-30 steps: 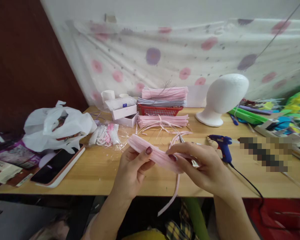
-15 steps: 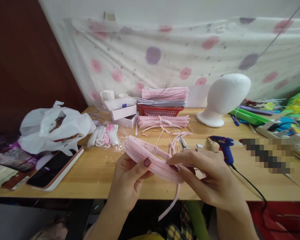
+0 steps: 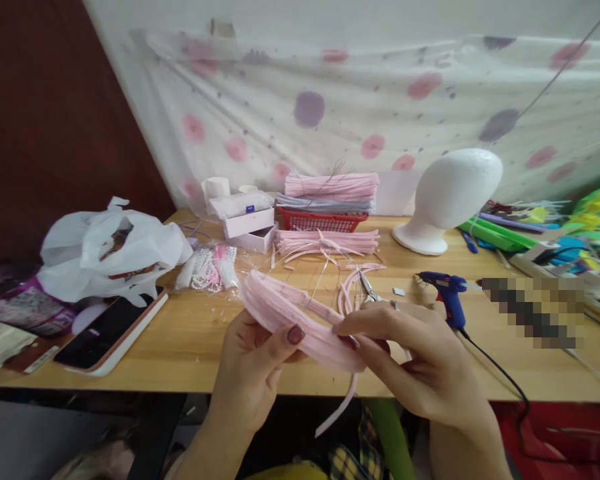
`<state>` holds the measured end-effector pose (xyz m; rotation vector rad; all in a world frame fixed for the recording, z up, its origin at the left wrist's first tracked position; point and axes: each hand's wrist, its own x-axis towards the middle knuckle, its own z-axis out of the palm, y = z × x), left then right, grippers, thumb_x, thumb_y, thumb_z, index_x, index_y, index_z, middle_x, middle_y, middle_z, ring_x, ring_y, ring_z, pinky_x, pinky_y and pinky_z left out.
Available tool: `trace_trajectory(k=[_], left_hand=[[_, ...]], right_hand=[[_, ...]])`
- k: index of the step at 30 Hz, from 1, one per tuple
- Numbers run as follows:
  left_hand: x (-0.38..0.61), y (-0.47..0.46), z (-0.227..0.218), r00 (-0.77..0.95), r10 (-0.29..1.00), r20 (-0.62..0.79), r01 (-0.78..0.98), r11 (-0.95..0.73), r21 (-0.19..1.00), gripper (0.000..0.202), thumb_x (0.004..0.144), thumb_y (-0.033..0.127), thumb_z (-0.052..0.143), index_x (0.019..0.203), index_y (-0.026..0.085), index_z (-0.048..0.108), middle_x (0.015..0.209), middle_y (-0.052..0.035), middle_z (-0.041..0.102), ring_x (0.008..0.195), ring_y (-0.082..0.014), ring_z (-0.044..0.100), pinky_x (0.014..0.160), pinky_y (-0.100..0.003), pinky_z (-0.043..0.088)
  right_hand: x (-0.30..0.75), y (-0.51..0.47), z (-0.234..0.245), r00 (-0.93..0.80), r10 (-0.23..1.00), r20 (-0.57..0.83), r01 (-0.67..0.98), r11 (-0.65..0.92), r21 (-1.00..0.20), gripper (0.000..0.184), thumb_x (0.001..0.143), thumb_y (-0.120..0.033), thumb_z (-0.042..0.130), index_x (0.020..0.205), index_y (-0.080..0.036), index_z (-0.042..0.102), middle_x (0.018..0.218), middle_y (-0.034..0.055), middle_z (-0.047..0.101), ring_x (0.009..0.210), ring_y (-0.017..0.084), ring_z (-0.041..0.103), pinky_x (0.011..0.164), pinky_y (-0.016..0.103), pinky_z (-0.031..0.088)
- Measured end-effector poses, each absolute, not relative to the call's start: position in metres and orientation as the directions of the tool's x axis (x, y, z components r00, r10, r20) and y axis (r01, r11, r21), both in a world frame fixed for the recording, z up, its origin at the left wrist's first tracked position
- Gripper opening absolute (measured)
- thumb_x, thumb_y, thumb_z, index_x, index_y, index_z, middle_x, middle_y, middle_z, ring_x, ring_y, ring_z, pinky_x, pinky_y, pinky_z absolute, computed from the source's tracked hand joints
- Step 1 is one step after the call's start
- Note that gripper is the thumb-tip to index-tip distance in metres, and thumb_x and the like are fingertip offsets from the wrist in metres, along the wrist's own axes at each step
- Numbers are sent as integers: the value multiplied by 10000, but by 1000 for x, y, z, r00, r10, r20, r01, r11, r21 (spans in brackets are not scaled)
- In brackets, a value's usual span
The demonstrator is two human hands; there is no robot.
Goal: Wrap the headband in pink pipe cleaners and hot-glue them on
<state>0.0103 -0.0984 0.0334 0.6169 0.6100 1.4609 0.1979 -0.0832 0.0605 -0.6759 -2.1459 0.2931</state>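
Note:
A curved pink band made of fuzzy pipe cleaners is held up over the front edge of the table, with thin wires rising from its far side. My left hand grips its left part, thumb pressed on the near face and fingers behind. With thumb and index finger, my right hand pinches the band's right part. One loose pink strip hangs down below the band between my hands. Scissors lie on the table just beyond my right hand, beside curled pink strips.
Behind the band lie a bundle of pink pipe cleaners and a red basket with more bundles on it. A white foam head and a blue glue gun with its cord stand right. Left are a phone and a plastic bag.
The band's left end has shifted slightly left with my left hand. Both hands keep their grip; the view has moved a little.

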Motion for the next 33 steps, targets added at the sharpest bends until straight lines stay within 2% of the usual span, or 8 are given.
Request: trace_trajectory(k=[5,8,14,19,22,25,29,33], left_hand=[[15,-105,39,-41,996,-76,-703,25,710,286,517,259,940,723,182,757,654,11,742,570,-86,683,540,-112,553],[14,-103,35,-82,991,-104,-695,18,718,302,515,257,941,742,180,757,674,10,747,577,-85,686,548,-109,552],[1,-83,9,-107,991,-84,-703,-15,711,315,531,220,937,783,158,757,766,-11,781,659,-97,721,618,-112,577],[-4,-75,-6,-101,981,-165,-789,22,614,324,478,142,942,721,142,727,705,-9,768,615,-115,717,550,-111,575],[-4,-74,-11,-118,961,-249,-838,38,544,225,602,-5,835,699,148,701,699,-1,768,596,-118,723,539,-119,582],[-3,-73,-12,-130,919,-371,-873,71,482,268,734,-107,655,670,151,690,645,15,752,547,-105,712,526,-130,586],[-2,-75,-11,-80,907,-414,-904,109,414,360,800,-135,538,644,148,697,634,6,749,554,-105,716,526,-134,586],[-2,-73,-14,-42,899,-435,-922,134,364,396,824,-136,501,643,149,708,634,2,748,535,-97,705,523,-126,579]], right_hand=[[197,-84,62,-502,551,666,357,834,-420,186,900,-67,527,976,-212,614,757,1,715,612,98,639,532,203,433],[197,-85,59,-497,587,639,393,809,-437,175,916,-88,526,993,-224,606,786,-6,720,572,81,614,502,184,424],[207,-79,37,-401,705,585,478,706,-522,286,934,-167,577,1199,-272,553,730,-35,640,619,104,598,541,181,458],[224,-70,16,-311,763,567,566,628,-534,260,937,-216,589,1192,-261,571,941,22,685,819,151,655,696,236,524],[229,-66,9,-321,773,547,577,618,-534,142,953,-192,555,1055,-248,637,956,33,690,852,166,660,706,257,519],[229,-64,4,-347,720,602,531,679,-507,212,951,-117,524,1007,-249,681,942,37,680,885,169,658,742,277,519],[225,-63,-1,-303,622,723,517,744,-423,317,919,-45,534,1035,-273,720,988,46,667,925,163,657,747,275,520],[221,-62,0,-249,591,767,547,740,-392,350,908,-52,547,1037,-310,746,994,50,664,907,172,662,712,296,527]])
